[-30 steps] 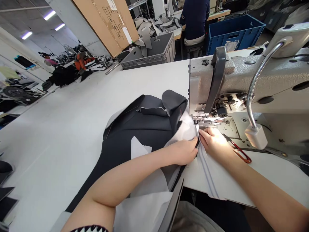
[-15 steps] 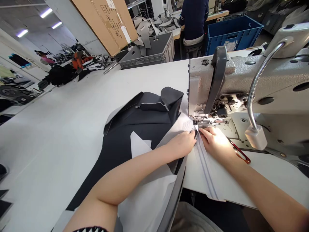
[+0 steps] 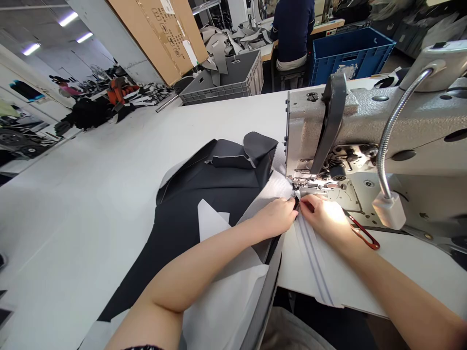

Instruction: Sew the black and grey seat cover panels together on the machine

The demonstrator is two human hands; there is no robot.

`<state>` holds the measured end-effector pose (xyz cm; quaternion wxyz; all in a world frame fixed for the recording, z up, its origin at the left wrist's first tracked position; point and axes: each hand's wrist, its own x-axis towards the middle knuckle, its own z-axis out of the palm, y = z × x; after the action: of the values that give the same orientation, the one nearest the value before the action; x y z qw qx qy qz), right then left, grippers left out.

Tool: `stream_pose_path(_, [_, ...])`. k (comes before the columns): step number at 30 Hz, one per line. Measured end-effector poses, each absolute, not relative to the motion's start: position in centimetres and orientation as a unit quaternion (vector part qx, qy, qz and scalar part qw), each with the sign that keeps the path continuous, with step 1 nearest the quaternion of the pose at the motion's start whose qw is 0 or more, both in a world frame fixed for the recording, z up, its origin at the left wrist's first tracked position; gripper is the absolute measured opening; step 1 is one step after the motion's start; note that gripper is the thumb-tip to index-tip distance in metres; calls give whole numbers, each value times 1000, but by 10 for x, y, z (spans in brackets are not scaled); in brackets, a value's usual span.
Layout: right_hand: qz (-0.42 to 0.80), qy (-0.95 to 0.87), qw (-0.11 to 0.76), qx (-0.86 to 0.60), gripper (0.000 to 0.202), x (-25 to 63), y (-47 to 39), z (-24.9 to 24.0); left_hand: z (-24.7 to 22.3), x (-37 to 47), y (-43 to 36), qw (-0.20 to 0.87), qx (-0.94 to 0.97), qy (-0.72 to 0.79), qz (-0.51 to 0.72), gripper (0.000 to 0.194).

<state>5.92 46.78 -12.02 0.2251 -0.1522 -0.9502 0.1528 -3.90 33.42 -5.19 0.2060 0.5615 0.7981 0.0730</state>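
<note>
Dark fabric point(image 3: 182, 218) with a pale backing is spread on the table left of the sewing machine point(image 3: 314, 112). Its edge runs up to the presser foot point(image 3: 296, 186). My left hand point(image 3: 275, 216) is closed on that fabric edge just in front of the foot. Close beside it, my right hand point(image 3: 323, 214) pinches the top of a white strip with bluish lines point(image 3: 315, 262), which trails down over the table's front edge. The fingertips of both hands nearly meet. Right of my right wrist lie red-handled thread snips point(image 3: 367, 236).
A lamp on a bendy metal neck point(image 3: 388, 209) hangs at the right. Behind the table point(image 3: 120, 180) stand a grey crate point(image 3: 222, 92), a cardboard box point(image 3: 160, 34) and a blue crate point(image 3: 352, 53). A person in dark blue point(image 3: 294, 29) sits at the back.
My right fingers have shifted slightly down and left on the strip, nearer to my left hand. The left hand stays on the fabric edge. The view has tilted a little.
</note>
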Motion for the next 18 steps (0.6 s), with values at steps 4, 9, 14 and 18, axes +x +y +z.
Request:
stream_pose_path(4, [134,-959,218,-123,24,55,463,-120,-49,-37,333,218,544,805,92,28])
stream_pose_path(9, [98,-970,204,-93,28,59,458,-115,-52,-39,334,214,497,826,160,19])
stream_pose_path(14, [29,-979,165,-115,39,63,455,-112,-57,-51,342,195,458,841,211,9])
stream_pose_path(18, [27,-980,160,-120,42,62,453,-113,-62,-60,353,185,458,838,232,8])
